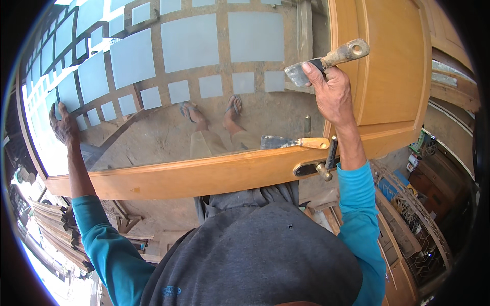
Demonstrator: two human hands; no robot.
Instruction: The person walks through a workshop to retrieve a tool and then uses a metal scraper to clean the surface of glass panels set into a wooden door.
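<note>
Wooden glazed door, right hand grip closed round putty knife — left hand flat on glass

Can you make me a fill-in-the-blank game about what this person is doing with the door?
1. The right hand holds a putty knife with a worn ____ handle.
2. The left hand presses flat on the door's ____ panel.
3. A second putty knife lies on the wooden door frame, near the ____ hand.
4. Both sleeves are ____ in colour.

Missing words: wooden; glass; right; blue
</note>
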